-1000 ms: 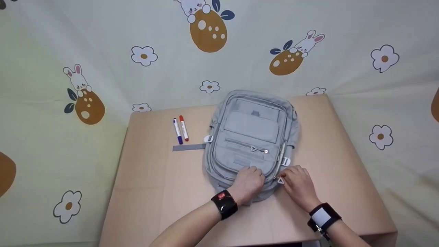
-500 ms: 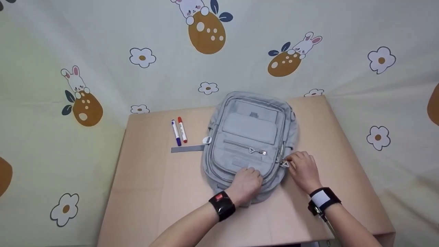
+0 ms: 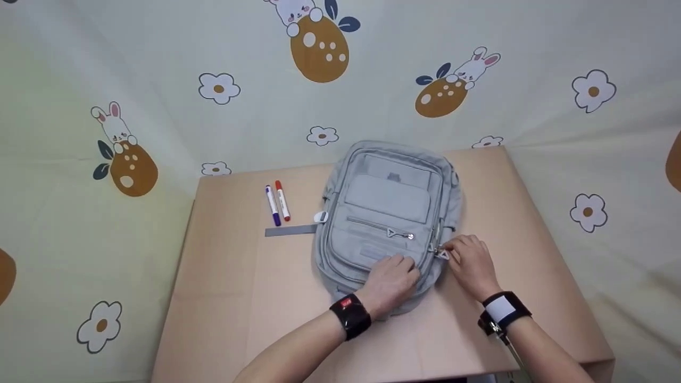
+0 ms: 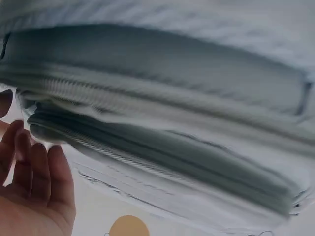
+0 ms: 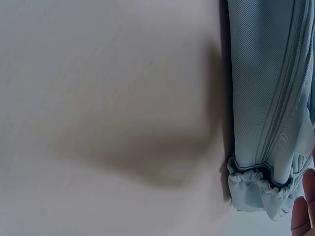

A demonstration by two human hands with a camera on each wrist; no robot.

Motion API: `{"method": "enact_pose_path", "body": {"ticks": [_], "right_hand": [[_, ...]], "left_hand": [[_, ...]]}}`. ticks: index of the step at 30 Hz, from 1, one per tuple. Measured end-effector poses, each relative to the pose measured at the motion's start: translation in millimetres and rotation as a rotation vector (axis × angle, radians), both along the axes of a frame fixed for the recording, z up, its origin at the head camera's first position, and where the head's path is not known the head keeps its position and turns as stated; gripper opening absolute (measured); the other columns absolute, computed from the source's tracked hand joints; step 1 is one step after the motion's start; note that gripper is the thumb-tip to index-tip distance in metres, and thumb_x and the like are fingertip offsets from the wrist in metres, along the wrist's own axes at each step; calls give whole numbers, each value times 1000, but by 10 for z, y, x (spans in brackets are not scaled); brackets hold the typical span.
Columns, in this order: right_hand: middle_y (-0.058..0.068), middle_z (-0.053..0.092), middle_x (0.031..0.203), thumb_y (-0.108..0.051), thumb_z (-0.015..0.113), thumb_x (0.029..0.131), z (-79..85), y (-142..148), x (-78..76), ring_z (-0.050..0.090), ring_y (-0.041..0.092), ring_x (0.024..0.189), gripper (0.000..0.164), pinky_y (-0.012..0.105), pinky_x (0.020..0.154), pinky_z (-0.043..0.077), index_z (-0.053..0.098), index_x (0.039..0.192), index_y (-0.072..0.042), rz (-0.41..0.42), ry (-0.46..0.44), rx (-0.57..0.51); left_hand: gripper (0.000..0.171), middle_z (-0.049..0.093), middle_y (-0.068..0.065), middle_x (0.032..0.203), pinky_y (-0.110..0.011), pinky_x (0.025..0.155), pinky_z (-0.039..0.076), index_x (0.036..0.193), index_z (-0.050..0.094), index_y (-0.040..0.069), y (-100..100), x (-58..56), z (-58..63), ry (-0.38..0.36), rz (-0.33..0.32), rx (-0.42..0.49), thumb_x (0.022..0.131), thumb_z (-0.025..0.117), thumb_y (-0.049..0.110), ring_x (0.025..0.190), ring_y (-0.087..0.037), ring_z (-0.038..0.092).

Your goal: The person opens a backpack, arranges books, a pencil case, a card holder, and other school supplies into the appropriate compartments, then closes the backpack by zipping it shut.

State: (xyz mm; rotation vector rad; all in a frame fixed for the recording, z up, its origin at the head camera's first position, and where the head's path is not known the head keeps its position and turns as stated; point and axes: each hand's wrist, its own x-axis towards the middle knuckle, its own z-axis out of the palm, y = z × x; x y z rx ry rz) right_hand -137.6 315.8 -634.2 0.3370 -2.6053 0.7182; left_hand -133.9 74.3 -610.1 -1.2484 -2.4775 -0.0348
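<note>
A grey backpack (image 3: 387, 197) lies front side up, its bottom towards me. My right hand (image 3: 471, 266) pinches a zipper pull (image 3: 443, 255) with a triangular tab at the bag's right edge. My left hand (image 3: 391, 282) is over the lower front of the bag. In the left wrist view, the fingers (image 4: 60, 169) of that hand lie loosely bent beside the bag's edge, thumb apart from them. Unzipped openings with zipper teeth (image 4: 147, 162) gape there. The right wrist view shows the bag's side (image 5: 258, 73) and a gathered side pocket (image 5: 251, 194), with only fingertips at the frame's edge.
Left of the bag, a blue marker (image 3: 273, 206) and a red marker (image 3: 282, 200) lie on the table (image 3: 223, 276). A grey strap (image 3: 290, 230) sticks out from the bag's left side. Patterned cloth (image 3: 372, 106) hangs behind the table.
My right hand has drawn the zipper pull up along the bag's right edge, then held there. My left hand has shifted slightly right and up across the lower front.
</note>
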Motion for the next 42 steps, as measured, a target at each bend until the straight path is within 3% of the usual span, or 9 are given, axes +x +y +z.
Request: {"method": "enact_pose_path", "body": {"ticks": [6, 13, 19, 25, 35, 42], "right_hand": [[7, 69, 95, 1, 81, 80, 24, -62, -28, 59, 31, 93, 17, 46, 80, 41, 73, 92, -8, 0, -6, -43], [8, 70, 96, 0, 81, 81, 33, -80, -73, 60, 31, 94, 16, 46, 79, 42, 73, 92, -9, 9, -12, -27], [9, 71, 99, -2, 81, 81, 38, -5, -147, 60, 32, 97, 16, 48, 81, 42, 74, 93, -10, -1, -43, -12], [8, 69, 98, -4, 80, 85, 49, 91, -315, 59, 33, 95, 12, 50, 83, 41, 74, 94, -9, -28, -70, -18], [15, 68, 104, -8, 73, 92, 160, 179, -617, 58, 37, 98, 10, 54, 89, 40, 74, 101, -4, -161, -152, -56], [16, 67, 104, -12, 68, 96, 182, 149, -657, 56, 34, 97, 14, 51, 85, 41, 73, 105, -2, -195, -247, -153]], "left_hand": [[27, 60, 3, 107, -31, 84, 47, 101, 72, 20, 273, -145, -16, 38, 91, -82, 99, 57, 44, 102, -17, 54], [30, 57, 2, 115, -31, 82, 44, 95, 73, 22, 400, -247, 20, 32, 141, -230, 96, 55, 46, 104, -18, 49], [24, 56, 2, 116, -31, 85, 44, 90, 75, 21, 419, -253, 46, -22, 167, -195, 90, 65, 43, 105, -18, 50], [23, 57, 2, 121, -30, 85, 46, 97, 77, 21, 435, -249, 44, -37, 181, -184, 89, 67, 40, 106, -17, 52], [33, 58, 2, 115, -30, 78, 46, 98, 76, 20, 469, -217, 24, -34, 171, -169, 91, 62, 49, 98, -17, 52], [37, 57, 2, 120, -29, 80, 47, 102, 76, 21, 464, -211, 28, -56, 174, -199, 93, 59, 52, 100, -17, 51]]}}
